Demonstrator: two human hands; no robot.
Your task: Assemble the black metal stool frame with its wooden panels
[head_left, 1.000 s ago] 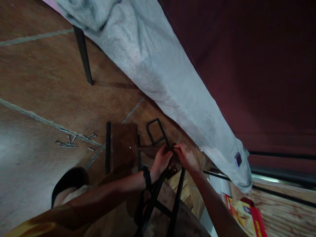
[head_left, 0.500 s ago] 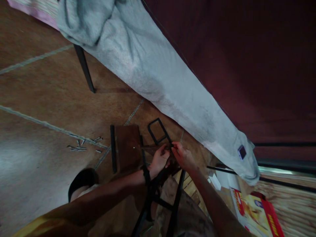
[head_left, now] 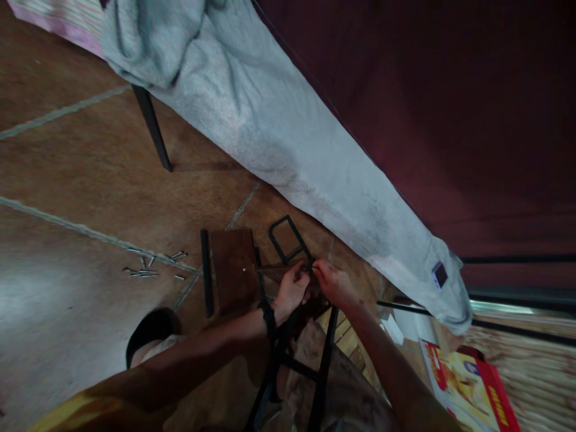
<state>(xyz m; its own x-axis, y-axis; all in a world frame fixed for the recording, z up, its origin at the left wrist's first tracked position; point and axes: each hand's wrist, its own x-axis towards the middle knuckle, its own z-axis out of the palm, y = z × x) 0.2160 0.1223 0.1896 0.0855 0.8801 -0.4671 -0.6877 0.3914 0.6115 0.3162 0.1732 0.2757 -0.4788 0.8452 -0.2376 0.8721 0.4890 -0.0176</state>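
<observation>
A black metal frame [head_left: 302,367] rises between my forearms, with crossbars and a rectangular loop [head_left: 287,239] at its far end. My left hand [head_left: 292,289] is curled in a grip round the frame near the base of that loop. Close beside it, my right hand [head_left: 334,282] pinches with thumb and fingertips at the same joint. Whatever small part sits between the right fingertips is too dark and small to make out. Left of the hands, a brown panel [head_left: 233,270] lies between dark bars. Several metal bolts [head_left: 143,273] are scattered on the tiled floor.
A grey blanket [head_left: 288,144] drapes over a bed edge, with a phone [head_left: 440,275] on it. A dark leg [head_left: 153,129] stands beneath. At lower right are a red and yellow box [head_left: 470,384] and wooden slats [head_left: 348,342]. A dark shoe [head_left: 150,333] is at lower left.
Both hands stay at the same joint of the frame, the right fingertips shifting only slightly. The view has moved a little.
</observation>
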